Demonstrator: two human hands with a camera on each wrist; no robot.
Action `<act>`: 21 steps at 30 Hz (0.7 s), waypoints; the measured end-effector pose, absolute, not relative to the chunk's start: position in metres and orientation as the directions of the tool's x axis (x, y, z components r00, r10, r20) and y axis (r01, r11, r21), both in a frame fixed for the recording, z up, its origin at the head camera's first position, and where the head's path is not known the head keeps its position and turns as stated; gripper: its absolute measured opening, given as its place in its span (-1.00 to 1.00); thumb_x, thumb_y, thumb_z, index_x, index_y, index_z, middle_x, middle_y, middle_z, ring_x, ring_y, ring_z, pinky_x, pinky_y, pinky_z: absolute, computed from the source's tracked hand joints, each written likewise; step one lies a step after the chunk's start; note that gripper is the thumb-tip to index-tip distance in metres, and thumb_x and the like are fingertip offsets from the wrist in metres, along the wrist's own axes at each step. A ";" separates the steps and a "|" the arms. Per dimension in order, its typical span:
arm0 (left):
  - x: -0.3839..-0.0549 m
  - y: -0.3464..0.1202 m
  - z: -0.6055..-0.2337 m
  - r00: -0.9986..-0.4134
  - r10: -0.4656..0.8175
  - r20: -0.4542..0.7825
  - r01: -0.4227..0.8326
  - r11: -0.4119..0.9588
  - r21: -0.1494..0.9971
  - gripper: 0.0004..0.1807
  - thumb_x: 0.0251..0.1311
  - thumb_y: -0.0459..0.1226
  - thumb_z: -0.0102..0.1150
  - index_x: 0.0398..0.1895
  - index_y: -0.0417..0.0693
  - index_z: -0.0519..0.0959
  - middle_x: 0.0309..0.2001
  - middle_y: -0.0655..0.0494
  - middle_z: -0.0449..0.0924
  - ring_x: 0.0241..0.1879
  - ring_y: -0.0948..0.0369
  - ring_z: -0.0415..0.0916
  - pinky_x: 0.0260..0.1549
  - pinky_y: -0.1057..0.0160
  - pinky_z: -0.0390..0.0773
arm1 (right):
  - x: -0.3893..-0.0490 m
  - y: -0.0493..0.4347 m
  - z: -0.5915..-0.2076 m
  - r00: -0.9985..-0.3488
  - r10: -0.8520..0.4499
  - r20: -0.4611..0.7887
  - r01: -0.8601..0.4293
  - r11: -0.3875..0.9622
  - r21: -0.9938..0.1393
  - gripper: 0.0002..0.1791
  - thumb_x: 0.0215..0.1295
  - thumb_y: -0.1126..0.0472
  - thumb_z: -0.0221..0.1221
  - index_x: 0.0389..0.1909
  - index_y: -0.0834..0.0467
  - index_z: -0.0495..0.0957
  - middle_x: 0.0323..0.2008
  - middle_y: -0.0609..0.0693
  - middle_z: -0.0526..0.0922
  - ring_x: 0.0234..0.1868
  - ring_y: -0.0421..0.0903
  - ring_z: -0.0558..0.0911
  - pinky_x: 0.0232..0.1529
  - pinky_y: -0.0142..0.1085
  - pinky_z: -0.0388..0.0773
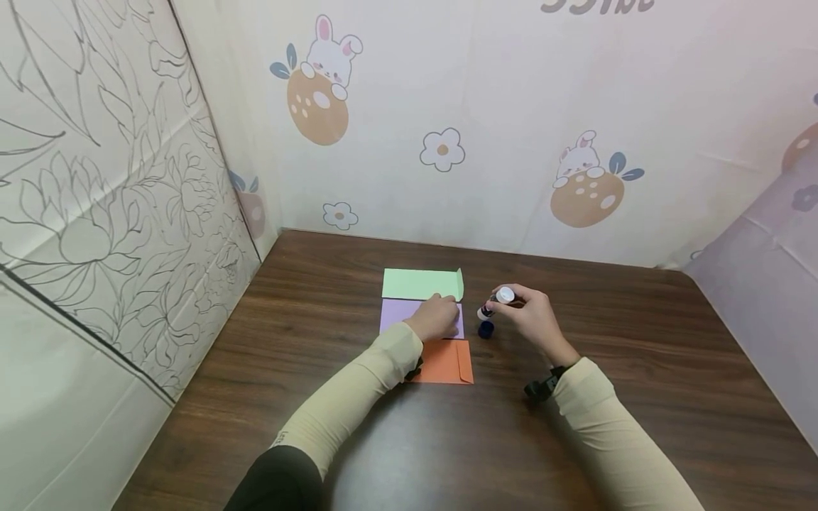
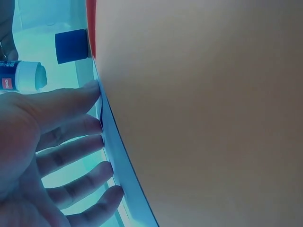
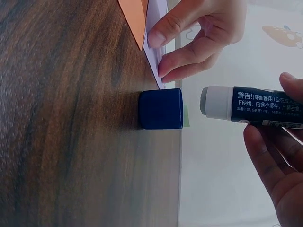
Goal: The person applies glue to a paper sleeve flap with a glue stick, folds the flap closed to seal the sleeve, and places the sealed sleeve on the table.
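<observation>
In the head view, my left hand (image 1: 437,317) rests its fingertips on a purple envelope (image 1: 395,311), near its right end. The left wrist view shows the thumb and loosely extended fingers touching the paper. My right hand (image 1: 535,316) holds an uncapped glue stick (image 3: 265,106), dark with a white collar. Its glue tip (image 3: 203,101) points down toward the table, apart from the paper. Directly below stands the dark blue cap (image 3: 162,109) on the table, just right of the purple envelope.
A green envelope (image 1: 418,284) lies beyond the purple one, its flap at the right raised. On the near side is an orange envelope (image 1: 447,360), partly covered by my left forearm. The brown wooden table (image 1: 664,341) meets a patterned backdrop (image 1: 447,199) at the back.
</observation>
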State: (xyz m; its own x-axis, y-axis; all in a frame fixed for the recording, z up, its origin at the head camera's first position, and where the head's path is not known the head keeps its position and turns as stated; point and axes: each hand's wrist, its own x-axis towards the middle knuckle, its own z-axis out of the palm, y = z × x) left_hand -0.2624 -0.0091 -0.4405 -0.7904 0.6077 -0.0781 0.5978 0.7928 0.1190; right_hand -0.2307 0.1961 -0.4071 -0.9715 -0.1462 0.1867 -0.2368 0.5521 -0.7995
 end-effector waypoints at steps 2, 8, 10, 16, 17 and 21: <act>-0.262 -0.009 -0.441 -0.786 0.615 -0.064 0.608 0.787 0.103 -0.84 0.20 -0.12 0.28 -0.31 0.02 0.71 -0.21 0.16 0.63 -0.19 0.24 0.53 -0.07 0.29 0.45 | -0.231 0.196 -0.408 -0.971 -0.146 0.187 -0.237 0.559 -0.795 -0.66 0.17 0.09 0.37 -0.11 0.19 0.64 -0.14 0.13 0.71 -0.23 -0.35 0.60 -0.24 -0.57 0.53; -0.262 -0.007 -0.441 -0.806 0.592 -0.022 0.583 0.799 0.149 -0.91 0.16 -0.20 0.30 -0.41 0.02 0.73 -0.31 0.18 0.68 -0.30 0.25 0.61 -0.18 0.33 0.56 | -0.232 0.195 -0.409 -0.967 -0.150 0.207 -0.256 0.569 -0.781 -0.69 0.17 0.11 0.37 -0.13 0.18 0.64 -0.16 0.12 0.71 -0.24 -0.35 0.60 -0.25 -0.57 0.53; -0.263 -0.007 -0.440 -0.809 0.587 -0.017 0.577 0.800 0.165 -0.92 0.15 -0.24 0.30 -0.44 0.01 0.74 -0.33 0.18 0.69 -0.32 0.26 0.61 -0.23 0.33 0.57 | -0.232 0.195 -0.409 -0.964 -0.153 0.217 -0.266 0.569 -0.778 -0.70 0.17 0.12 0.37 -0.14 0.18 0.65 -0.17 0.12 0.72 -0.24 -0.37 0.59 -0.25 -0.57 0.53; -0.266 -0.008 -0.440 -0.803 0.596 -0.017 0.581 0.788 0.206 -0.89 0.13 -0.27 0.31 -0.52 0.00 0.73 -0.44 0.20 0.69 -0.41 0.28 0.56 -0.33 0.37 0.53 | -0.232 0.195 -0.410 -0.963 -0.153 0.222 -0.270 0.569 -0.777 -0.71 0.16 0.13 0.38 -0.15 0.18 0.65 -0.18 0.12 0.72 -0.25 -0.37 0.59 -0.26 -0.56 0.53; -0.266 -0.008 -0.440 -0.803 0.596 -0.021 0.579 0.787 0.212 -0.89 0.13 -0.27 0.31 -0.52 0.00 0.73 -0.45 0.21 0.69 -0.42 0.29 0.55 -0.34 0.37 0.53 | -0.232 0.195 -0.410 -0.963 -0.153 0.220 -0.268 0.568 -0.778 -0.71 0.16 0.13 0.38 -0.15 0.18 0.65 -0.18 0.12 0.72 -0.25 -0.37 0.59 -0.26 -0.56 0.53; -0.268 -0.009 -0.441 -0.808 0.588 -0.030 0.571 0.794 0.207 -0.90 0.11 -0.26 0.33 -0.52 -0.01 0.69 -0.48 0.21 0.67 -0.43 0.29 0.52 -0.35 0.36 0.52 | -0.232 0.195 -0.410 -0.965 -0.149 0.215 -0.262 0.563 -0.784 -0.71 0.16 0.13 0.38 -0.15 0.19 0.65 -0.18 0.12 0.72 -0.25 -0.36 0.59 -0.26 -0.56 0.54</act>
State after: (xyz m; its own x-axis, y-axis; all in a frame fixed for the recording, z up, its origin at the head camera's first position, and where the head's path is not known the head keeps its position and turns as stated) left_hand -0.2678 -0.0086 -0.4414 -0.8080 0.5885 -0.0298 0.5710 0.7945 0.2067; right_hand -0.2324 0.1954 -0.4102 -0.9651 -0.1494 0.2152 -0.2619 0.5634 -0.7835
